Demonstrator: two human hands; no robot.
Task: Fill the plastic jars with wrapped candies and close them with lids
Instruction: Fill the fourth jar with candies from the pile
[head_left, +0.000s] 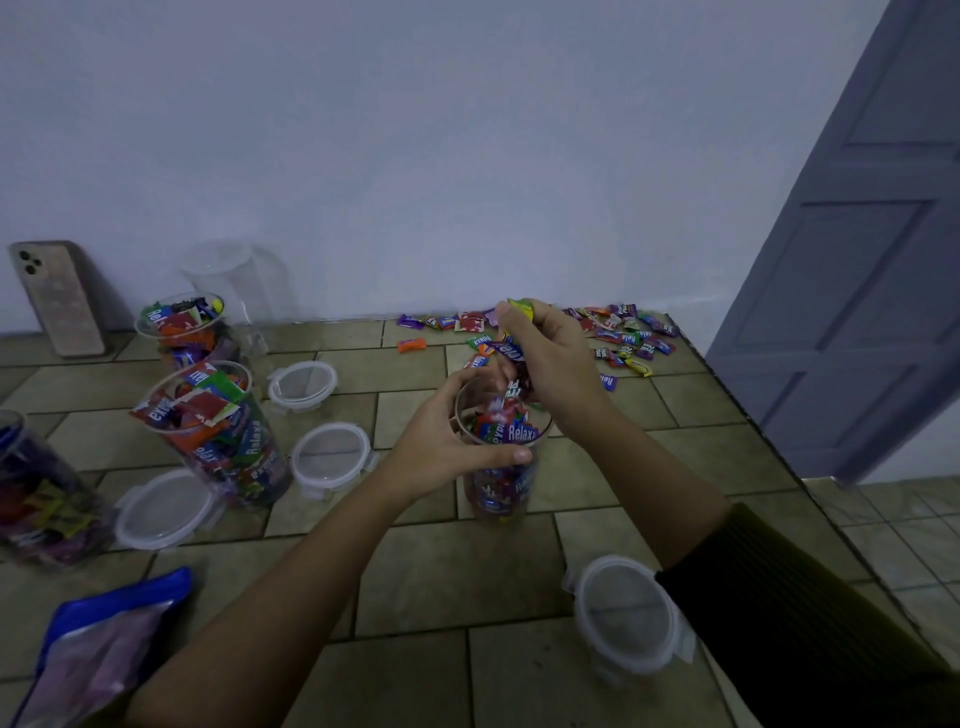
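Note:
A clear plastic jar (500, 488) stands on the tiled counter, nearly full of wrapped candies. My left hand (447, 441) grips its rim from the left. Just above the jar's mouth, my right hand (545, 358) holds a bunch of wrapped candies (511, 353), some hanging down into the opening. A heap of loose candies (628, 332) lies behind, along the wall. Three filled jars, one (223, 431) beside the left hand, another (182, 327) behind it and a third (41, 493) at the left edge, stand uncovered. Clear lids (332, 457) (626, 613) lie flat around them.
More lids (301, 384) (161, 512) rest between the jars. An empty jar (234, 280) stands at the wall, with a phone (57, 299) leaning at far left. A blue bag (104, 644) lies at bottom left. The counter edge (769, 441) runs diagonally on the right beside a door (872, 270).

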